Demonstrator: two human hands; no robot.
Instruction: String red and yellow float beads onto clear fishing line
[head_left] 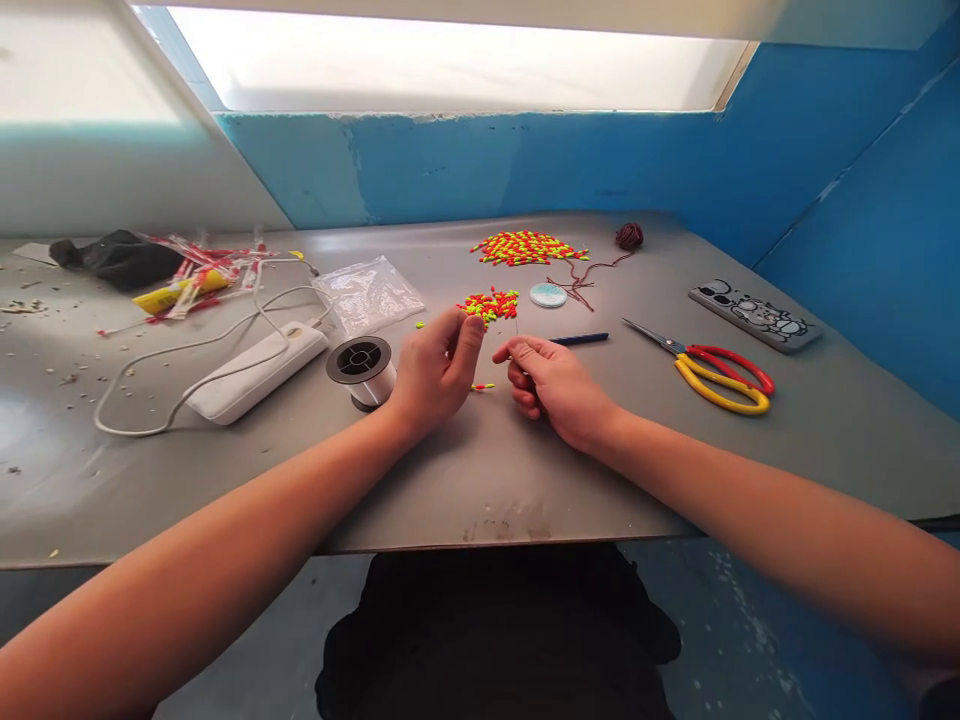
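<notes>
And there are the left hand [436, 370] and right hand [551, 385], low over the tabletop [480, 490], both curled into tight pinches, and what they grip is too fine to tell! A heap of neon yellow-and-red beads [489, 305] sits just ahead, with a stray bead [484, 386] between the hands. A spool of clear line [361, 372] hugs the left hand, and a blue pen [579, 339] lies just beyond the right!

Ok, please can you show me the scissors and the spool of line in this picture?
Scissors [720, 386]: head view, on the yellow handle.
Spool of line [358, 360]: head view, on its dark top end.
</notes>
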